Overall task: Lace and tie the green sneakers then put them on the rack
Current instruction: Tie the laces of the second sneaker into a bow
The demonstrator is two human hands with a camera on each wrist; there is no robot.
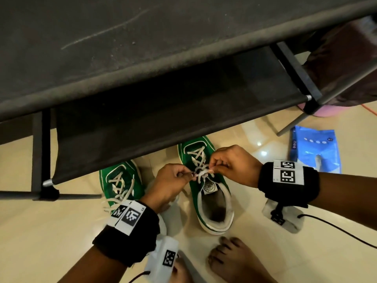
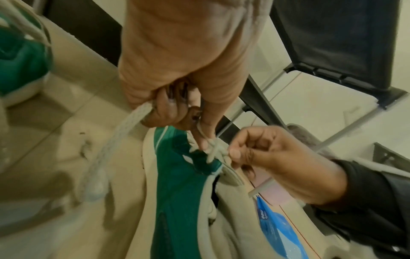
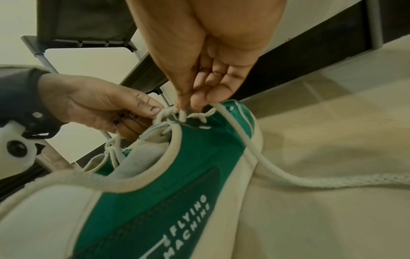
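Two green sneakers with white laces stand on the tiled floor in front of the black shoe rack [image 1: 142, 58]. The left sneaker [image 1: 120, 180] has loose lace ends trailing off it. Both hands work over the tongue of the right sneaker [image 1: 206, 190] [image 3: 177, 175]. My left hand [image 1: 189, 174] [image 2: 177, 119] pinches one strand of its white lace [image 2: 131, 126]. From the other side, my right hand [image 1: 212, 169] [image 3: 188, 105] pinches the lace [image 3: 184, 113] at the top eyelets. A free lace end [image 3: 288, 177] lies on the floor to the right.
A blue packet [image 1: 314, 150] lies on the floor at the right, beyond it a pink object [image 1: 324, 111] by the rack leg. My bare feet [image 1: 234, 260] are just behind the right sneaker. The lower rack shelf [image 1: 163, 111] overhangs the sneakers' toes.
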